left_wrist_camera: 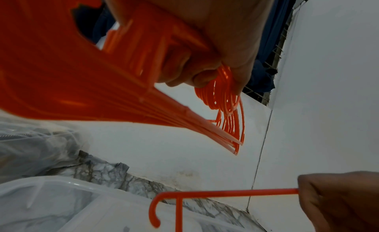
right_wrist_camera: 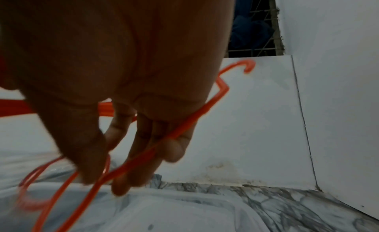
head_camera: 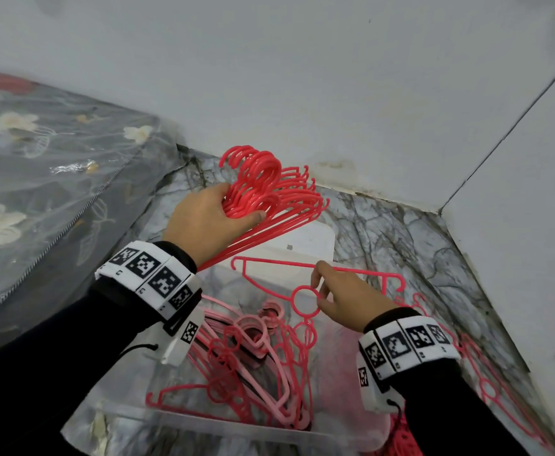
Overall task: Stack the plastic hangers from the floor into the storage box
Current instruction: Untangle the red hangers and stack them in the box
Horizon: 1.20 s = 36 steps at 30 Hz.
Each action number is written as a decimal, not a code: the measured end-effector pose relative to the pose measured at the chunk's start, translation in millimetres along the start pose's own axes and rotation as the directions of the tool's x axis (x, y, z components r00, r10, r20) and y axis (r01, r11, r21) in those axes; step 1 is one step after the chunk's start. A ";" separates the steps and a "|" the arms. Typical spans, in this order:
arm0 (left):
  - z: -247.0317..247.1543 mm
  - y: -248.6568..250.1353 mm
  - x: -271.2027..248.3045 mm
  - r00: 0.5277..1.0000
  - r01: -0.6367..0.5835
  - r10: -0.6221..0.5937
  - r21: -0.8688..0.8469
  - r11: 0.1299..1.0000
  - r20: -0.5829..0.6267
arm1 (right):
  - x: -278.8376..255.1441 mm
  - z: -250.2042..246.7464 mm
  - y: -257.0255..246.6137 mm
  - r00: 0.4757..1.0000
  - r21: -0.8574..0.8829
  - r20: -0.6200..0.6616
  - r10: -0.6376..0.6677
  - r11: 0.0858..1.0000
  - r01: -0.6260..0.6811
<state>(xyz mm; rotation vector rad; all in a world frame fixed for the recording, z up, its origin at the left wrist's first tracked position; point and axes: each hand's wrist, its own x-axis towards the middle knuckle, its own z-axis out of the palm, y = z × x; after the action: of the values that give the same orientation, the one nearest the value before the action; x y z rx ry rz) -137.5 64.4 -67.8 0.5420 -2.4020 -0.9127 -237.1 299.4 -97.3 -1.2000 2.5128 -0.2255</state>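
My left hand (head_camera: pixel 210 218) grips a thick bundle of red hangers (head_camera: pixel 269 192) by their necks, held above the far end of the clear storage box (head_camera: pixel 204 419); the same bundle of red hangers (left_wrist_camera: pixel 98 76) fills the left wrist view. My right hand (head_camera: pixel 342 297) pinches a single red hanger (head_camera: pixel 269 263) near its ring, over the box. In the right wrist view the fingers (right_wrist_camera: pixel 143 154) curl round that single hanger (right_wrist_camera: pixel 194 115). Several pink and red hangers (head_camera: pixel 253 357) lie piled inside the box.
A plastic-wrapped floral mattress (head_camera: pixel 39 176) lies on the left. White walls (head_camera: pixel 335 93) meet in a corner behind the box. More red hangers (head_camera: pixel 486 383) lie on the marble floor (head_camera: pixel 401 232) along the right wall.
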 end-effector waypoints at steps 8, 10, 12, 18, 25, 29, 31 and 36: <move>2.8 1.0 -1.9 1.000 -0.005 0.004 0.025 1.000 0.023 | 4.8 5.0 -6.4 0.999 -0.177 0.026 -0.044 0.983 0.048; 3.9 1.3 -2.4 0.999 -0.001 -0.001 0.038 0.999 0.035 | 7.6 10.1 -7.2 0.996 -0.279 0.084 -0.040 0.958 0.062; 4.5 1.3 -2.6 0.999 0.001 -0.002 0.046 0.999 0.042 | 9.2 13.2 -5.8 0.990 -0.350 0.143 -0.015 0.934 0.064; 4.3 1.6 -1.1 1.000 0.000 -0.002 0.051 0.999 0.031 | 9.1 3.9 0.5 0.998 -0.442 0.046 0.040 0.897 -0.016; 4.4 -0.3 -2.6 1.000 -0.011 0.010 0.052 0.999 0.025 | 2.7 -10.8 3.3 0.995 -0.435 -0.087 0.040 0.898 -0.074; 5.3 -2.1 -3.1 1.000 -0.013 0.011 0.054 0.998 0.027 | 6.2 -3.7 1.4 0.997 -0.508 -0.029 0.069 0.858 -0.074; 6.1 -2.2 -3.1 0.999 -0.016 0.014 0.055 0.998 0.037 | 7.9 5.0 3.2 0.994 -0.559 0.009 0.107 0.825 -0.084; 6.1 -2.1 0.7 0.999 -0.025 0.021 0.074 0.997 0.047 | 4.2 17.6 14.6 0.987 -0.637 0.000 0.160 0.761 -0.123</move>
<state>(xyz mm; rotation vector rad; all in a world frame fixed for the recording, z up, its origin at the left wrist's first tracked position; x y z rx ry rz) -141.3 65.6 -73.0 0.5245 -2.4872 -0.8378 -243.4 305.4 -118.9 -1.1890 2.6951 0.7591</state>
